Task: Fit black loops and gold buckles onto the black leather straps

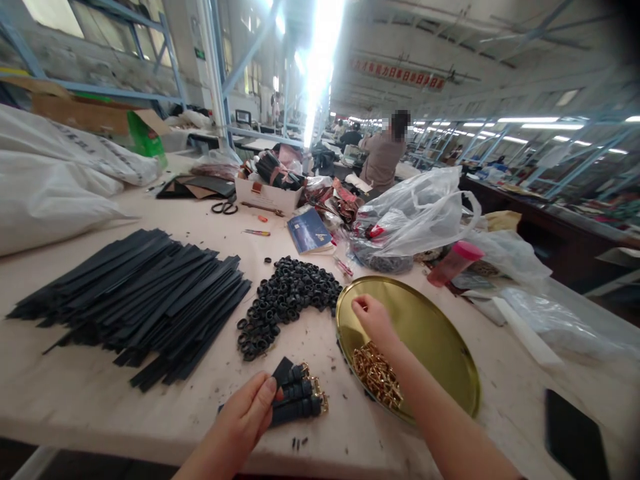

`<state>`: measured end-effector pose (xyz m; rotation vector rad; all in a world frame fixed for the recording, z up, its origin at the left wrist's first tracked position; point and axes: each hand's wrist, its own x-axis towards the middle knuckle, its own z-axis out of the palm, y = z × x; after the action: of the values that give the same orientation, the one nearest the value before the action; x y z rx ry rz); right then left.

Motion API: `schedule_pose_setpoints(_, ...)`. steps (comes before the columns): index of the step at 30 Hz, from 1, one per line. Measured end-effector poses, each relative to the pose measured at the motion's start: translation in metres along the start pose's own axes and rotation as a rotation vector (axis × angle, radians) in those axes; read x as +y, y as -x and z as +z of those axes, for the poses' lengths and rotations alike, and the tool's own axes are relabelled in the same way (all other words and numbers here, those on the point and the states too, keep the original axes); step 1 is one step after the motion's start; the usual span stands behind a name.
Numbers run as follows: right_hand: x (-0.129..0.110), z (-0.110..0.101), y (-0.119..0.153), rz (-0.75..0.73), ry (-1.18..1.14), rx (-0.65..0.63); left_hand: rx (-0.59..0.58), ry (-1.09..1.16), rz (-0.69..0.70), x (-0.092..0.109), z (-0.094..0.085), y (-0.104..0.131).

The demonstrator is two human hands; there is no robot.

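Straps (pixel 296 392) with gold buckles (pixel 318 397) at their right ends lie side by side at the near edge of the counter (pixel 115 427), and the left hand (pixel 253 403) has them in its grasp, thumb pressed down on top; how many its fingers grip is hard to tell. The right hand (pixel 374 321) is over the tray (pixel 435 353), a round golden one, with its fingers curled inward; I cannot tell whether they are clenched on nothing or grasping something small. Below that wrist, in the near left part of the tray, sits a heap of gold parts (pixel 371 373). Left of the tray, black loops (pixel 295 290) are piled loosely, and farther left dark strips (pixel 150 300) are spread in a thick stack. Beyond the loops are a blue booklet (pixel 310 230), scissors (pixel 225 207) and a white box (pixel 267 195) crammed with bundles. A clear bag (pixel 420 213) and a pink jar (pixel 455 262) stand behind the tray, and a phone (pixel 575 437) lies well to its right. Farther back, a person (pixel 385 163) in a brownish top is among other work areas.
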<state>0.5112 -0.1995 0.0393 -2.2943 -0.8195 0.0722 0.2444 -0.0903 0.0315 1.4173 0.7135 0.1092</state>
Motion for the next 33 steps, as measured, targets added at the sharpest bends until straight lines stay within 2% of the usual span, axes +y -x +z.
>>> schedule_pose_setpoints(2, 0.014, -0.013, -0.006, 0.031, 0.056, -0.005, 0.042, 0.026, -0.022, 0.000, -0.003, 0.000)
schedule_pose_setpoints(5, 0.026, -0.028, 0.009, 0.046, 0.119, -0.122, 0.015, -0.024, -0.040, -0.002, -0.006, 0.000)
schedule_pose_setpoints(8, 0.029, -0.035, 0.033, 0.028, 0.158, -0.266, -0.036, -0.058, -0.046, -0.007, -0.004, 0.000)
schedule_pose_setpoints(11, 0.025, -0.034, 0.050, 0.007, 0.191, -0.336, -0.088, -0.100, -0.010, -0.010, 0.000, 0.002)
schedule_pose_setpoints(16, 0.019, -0.020, 0.058, 0.011, 0.228, -0.309, -0.164, -0.194, 0.043, -0.007, 0.008, 0.010)
schedule_pose_setpoints(20, 0.019, -0.018, 0.060, 0.033, 0.147, -0.242, -0.162, -0.250, 0.099, -0.006, 0.013, 0.019)
schedule_pose_setpoints(24, 0.012, -0.025, 0.069, 0.056, -0.047, -0.203, -0.167, -0.280, 0.164, 0.005, 0.020, 0.018)
schedule_pose_setpoints(27, -0.005, -0.026, 0.083, 0.069, -0.229, -0.221, -0.153, -0.235, 0.223, 0.019, 0.032, 0.013)
schedule_pose_setpoints(30, -0.028, -0.020, 0.103, 0.162, -0.674, -0.280, -0.161, -0.216, 0.264, 0.029, 0.046, 0.010)
schedule_pose_setpoints(33, -0.048, -0.011, 0.121, 0.352, -1.211, -0.324, -0.163, -0.259, 0.281, 0.028, 0.054, 0.012)
